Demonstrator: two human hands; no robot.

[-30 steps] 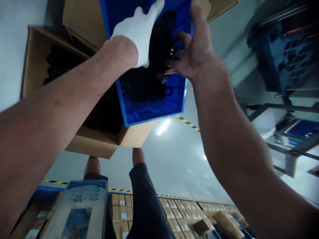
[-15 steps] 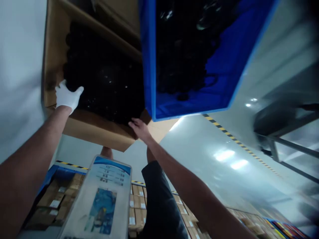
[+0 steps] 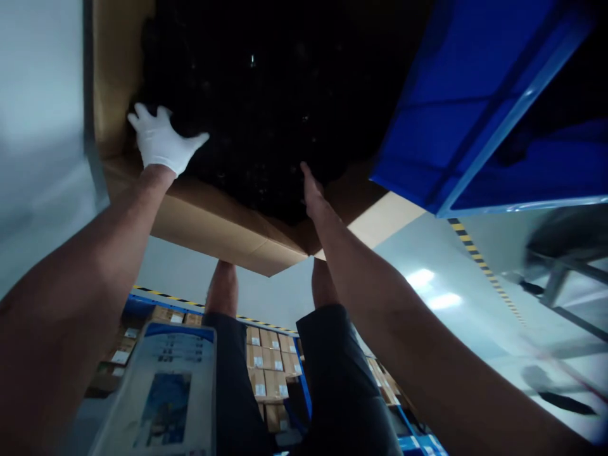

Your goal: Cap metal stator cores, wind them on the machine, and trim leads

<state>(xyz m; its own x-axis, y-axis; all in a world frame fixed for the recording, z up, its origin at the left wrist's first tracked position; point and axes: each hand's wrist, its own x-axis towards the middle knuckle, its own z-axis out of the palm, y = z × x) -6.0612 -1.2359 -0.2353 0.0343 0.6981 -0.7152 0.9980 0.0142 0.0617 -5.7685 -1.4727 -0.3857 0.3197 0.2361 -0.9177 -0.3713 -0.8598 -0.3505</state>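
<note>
A large cardboard box (image 3: pixel 223 231) stands before me, filled with a mass of dark, glossy black pieces (image 3: pixel 256 120) too dim to name. My left hand (image 3: pixel 162 140), in a white glove, is at the box's left side on the black pieces, fingers spread and thumb out. Bare and ungloved, my right hand (image 3: pixel 313 189) reaches into the box near its front right corner. Its fingers point forward and look stretched out, though they show only edge-on. I see nothing held in either hand.
At the right, a blue plastic crate (image 3: pixel 456 164) adjoins the box. A badge card (image 3: pixel 161 380) hangs below me. Behind my legs are stacked cartons (image 3: pixel 270 361). Yellow-black tape (image 3: pixel 479 259) marks the floor, and a metal frame (image 3: pixel 555 285) stands far right.
The view has shifted, and the box and blue crate appear closer. My right hand has moved from the front edge deeper into the box; my left hand's fingers are spread wider.
</note>
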